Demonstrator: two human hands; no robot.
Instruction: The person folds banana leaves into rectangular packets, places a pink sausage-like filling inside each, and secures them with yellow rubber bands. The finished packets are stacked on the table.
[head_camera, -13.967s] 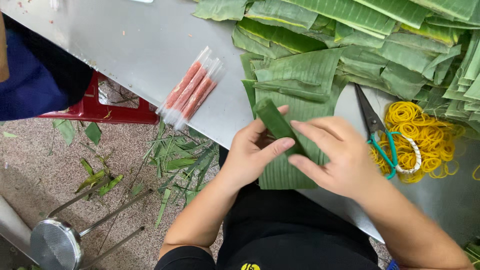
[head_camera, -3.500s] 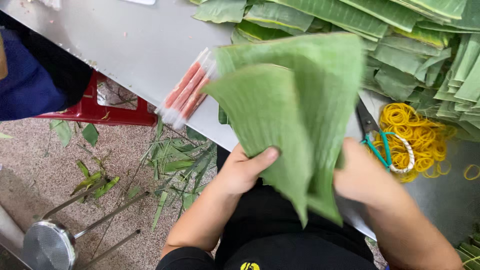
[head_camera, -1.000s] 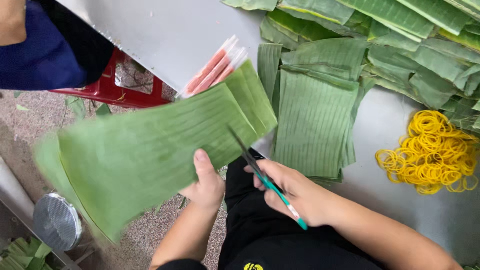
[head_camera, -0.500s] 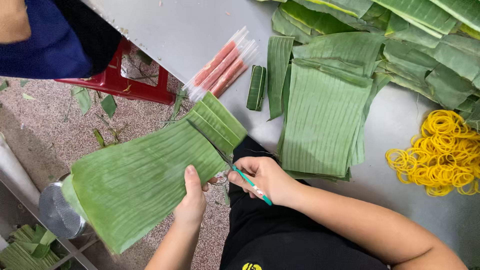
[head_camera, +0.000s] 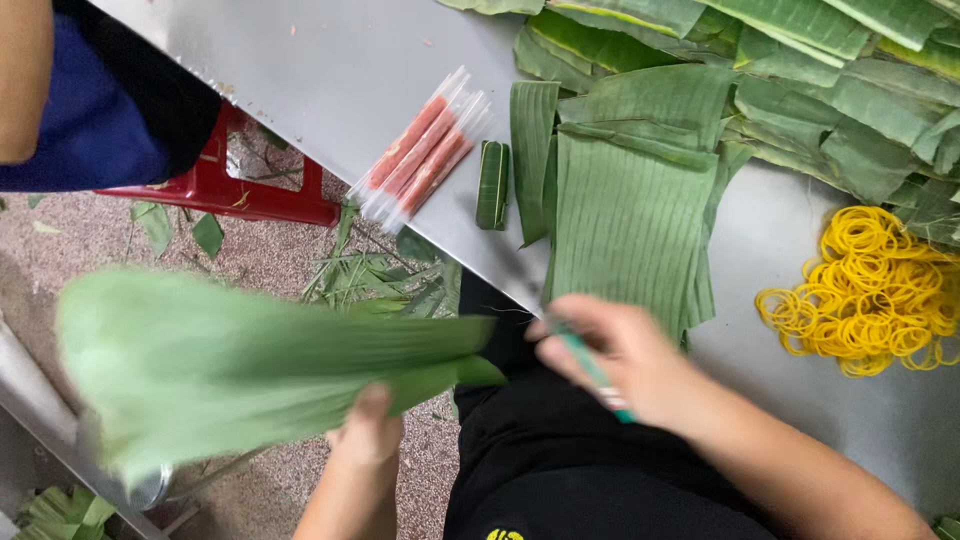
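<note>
Green and blurred with motion, a big banana leaf (head_camera: 250, 365) hangs off the near edge of the bench (head_camera: 300, 80), pinched in the fingers of the left hand (head_camera: 368, 432). The right hand (head_camera: 630, 362) is clenched around teal-handled scissors (head_camera: 592, 370) at the leaf's right end. This looks like the trimming step; a clean cut would call for holding the leaf steady. Cut leaf sheets (head_camera: 630, 225), a folded leaf parcel (head_camera: 492, 185), wrapped sausages (head_camera: 425, 150) and yellow rubber bands (head_camera: 875, 290) lie on the bench.
</note>
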